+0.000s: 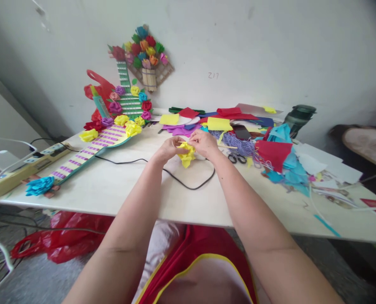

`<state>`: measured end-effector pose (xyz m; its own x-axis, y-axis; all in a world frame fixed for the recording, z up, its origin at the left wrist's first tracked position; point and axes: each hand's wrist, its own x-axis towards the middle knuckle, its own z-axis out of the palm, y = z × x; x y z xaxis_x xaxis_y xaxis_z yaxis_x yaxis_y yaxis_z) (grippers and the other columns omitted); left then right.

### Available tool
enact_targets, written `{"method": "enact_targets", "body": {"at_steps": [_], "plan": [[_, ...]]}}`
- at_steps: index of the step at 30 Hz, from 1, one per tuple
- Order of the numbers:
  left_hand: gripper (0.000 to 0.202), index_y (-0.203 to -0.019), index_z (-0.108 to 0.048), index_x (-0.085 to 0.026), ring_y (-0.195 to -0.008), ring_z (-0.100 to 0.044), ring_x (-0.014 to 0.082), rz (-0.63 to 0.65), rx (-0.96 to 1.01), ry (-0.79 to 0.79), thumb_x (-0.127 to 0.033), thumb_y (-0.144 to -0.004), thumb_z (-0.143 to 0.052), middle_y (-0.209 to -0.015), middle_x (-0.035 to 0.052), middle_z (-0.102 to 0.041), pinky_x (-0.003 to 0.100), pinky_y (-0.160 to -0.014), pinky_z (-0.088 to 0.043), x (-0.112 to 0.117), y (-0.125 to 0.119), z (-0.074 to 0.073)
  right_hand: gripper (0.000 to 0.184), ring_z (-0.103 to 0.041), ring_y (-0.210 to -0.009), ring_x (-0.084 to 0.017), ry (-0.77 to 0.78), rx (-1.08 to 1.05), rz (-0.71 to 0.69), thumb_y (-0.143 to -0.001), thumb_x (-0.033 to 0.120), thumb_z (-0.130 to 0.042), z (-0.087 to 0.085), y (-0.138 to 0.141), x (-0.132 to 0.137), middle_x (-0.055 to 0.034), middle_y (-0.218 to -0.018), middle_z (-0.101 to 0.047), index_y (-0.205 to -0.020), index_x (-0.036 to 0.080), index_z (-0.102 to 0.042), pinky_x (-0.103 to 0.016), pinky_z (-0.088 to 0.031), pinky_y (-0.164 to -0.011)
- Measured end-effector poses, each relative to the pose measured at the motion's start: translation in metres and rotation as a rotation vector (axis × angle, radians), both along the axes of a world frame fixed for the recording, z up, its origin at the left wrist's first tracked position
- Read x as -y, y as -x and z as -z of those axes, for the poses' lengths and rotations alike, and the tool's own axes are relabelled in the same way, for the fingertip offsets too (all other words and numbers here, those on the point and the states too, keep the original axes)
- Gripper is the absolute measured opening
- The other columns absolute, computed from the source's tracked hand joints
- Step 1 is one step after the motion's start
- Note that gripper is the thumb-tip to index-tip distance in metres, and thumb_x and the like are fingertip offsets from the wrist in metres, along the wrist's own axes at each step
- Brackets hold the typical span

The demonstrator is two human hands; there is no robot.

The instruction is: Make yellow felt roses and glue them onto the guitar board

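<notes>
Above the middle of the white table, a crumpled yellow paper flower (187,158) is between my two hands. My left hand (169,149) has its fingers closed on the flower's left side. From the right, my right hand (204,142) pinches the flower's upper edge; its fingertips partly cover the paper. A thin pale stick (228,147) shows just right of my right hand; whether that hand touches it, I cannot tell. A black cord (188,187) loops on the table below the flower.
Left lies a guitar-shaped board (94,153) with paper flowers, near a power strip (45,162). Scissors (237,159), purple shredded strands (238,141), coloured paper (219,124) and a dark bottle (298,120) are to the right. Decorated pieces (131,99) stand against the wall.
</notes>
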<state>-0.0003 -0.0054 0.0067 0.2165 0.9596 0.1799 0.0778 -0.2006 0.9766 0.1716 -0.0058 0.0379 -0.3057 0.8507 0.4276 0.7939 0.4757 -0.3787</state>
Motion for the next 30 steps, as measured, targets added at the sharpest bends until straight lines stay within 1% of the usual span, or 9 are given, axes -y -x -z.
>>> {"method": "enact_targets", "body": {"at_steps": [4, 9, 14, 18, 24, 30], "plan": [[0.050, -0.083, -0.058, -0.015, -0.069, -0.061, 0.0134, -0.026, -0.025, -0.053, -0.026, -0.047, -0.089, -0.075, 0.0001, -0.065, 0.028, -0.068, -0.048, -0.0050, -0.0016, 0.0044, 0.016, -0.064, -0.096, -0.019, 0.018, -0.023, 0.020, -0.083, 0.024, -0.062, -0.0014, 0.0004, -0.0002, -0.0028, -0.114, -0.072, -0.079, 0.022, -0.077, -0.029, -0.044, -0.073], [0.051, -0.092, -0.058, -0.015, -0.078, -0.062, 0.0154, -0.046, -0.045, -0.143, -0.020, -0.048, -0.084, -0.081, 0.0001, -0.064, 0.030, -0.075, -0.049, -0.0068, -0.0008, 0.0067, 0.015, -0.064, -0.095, -0.018, 0.043, -0.032, 0.028, -0.082, 0.023, -0.062, -0.0011, 0.0009, -0.0032, -0.0024, -0.112, -0.073, -0.080, 0.022, -0.077, -0.029, -0.044, -0.074], [0.051, -0.097, -0.056, -0.016, -0.074, -0.059, 0.0129, -0.028, -0.035, -0.169, -0.020, -0.052, -0.080, -0.080, -0.0019, -0.062, 0.028, -0.073, -0.048, -0.0062, -0.0006, 0.0075, 0.016, -0.063, -0.095, -0.019, 0.039, -0.025, 0.038, -0.082, 0.023, -0.062, -0.0006, 0.0017, -0.0040, -0.0023, -0.113, -0.073, -0.081, 0.023, -0.078, -0.029, -0.045, -0.074], [0.050, -0.096, -0.055, -0.017, -0.069, -0.060, 0.0118, 0.008, -0.020, -0.138, -0.020, -0.052, -0.081, -0.077, -0.0027, -0.062, 0.026, -0.068, -0.047, -0.0072, -0.0024, 0.0083, 0.015, -0.064, -0.095, -0.019, 0.054, -0.020, 0.052, -0.083, 0.023, -0.062, -0.0025, 0.0021, -0.0024, -0.0028, -0.113, -0.073, -0.080, 0.022, -0.077, -0.030, -0.045, -0.074], [0.054, -0.094, -0.055, -0.017, -0.064, -0.059, 0.0113, 0.030, -0.033, -0.090, -0.027, -0.050, -0.085, -0.073, -0.0023, -0.063, 0.025, -0.062, -0.046, -0.0069, -0.0038, 0.0079, 0.015, -0.065, -0.098, -0.020, 0.065, -0.003, 0.072, -0.083, 0.022, -0.062, -0.0032, 0.0030, -0.0022, -0.0033, -0.112, -0.073, -0.081, 0.022, -0.077, -0.031, -0.046, -0.076], [0.051, -0.090, -0.059, -0.017, -0.059, -0.059, 0.0117, -0.060, -0.088, -0.035, -0.027, -0.048, -0.087, -0.062, -0.0054, -0.059, 0.025, -0.060, -0.044, -0.0024, -0.0066, 0.0022, 0.011, -0.065, -0.099, -0.021, 0.075, 0.031, 0.119, -0.084, 0.023, -0.063, -0.0039, 0.0052, 0.0001, -0.0055, -0.110, -0.074, -0.083, 0.021, -0.074, -0.031, -0.046, -0.077]]}}
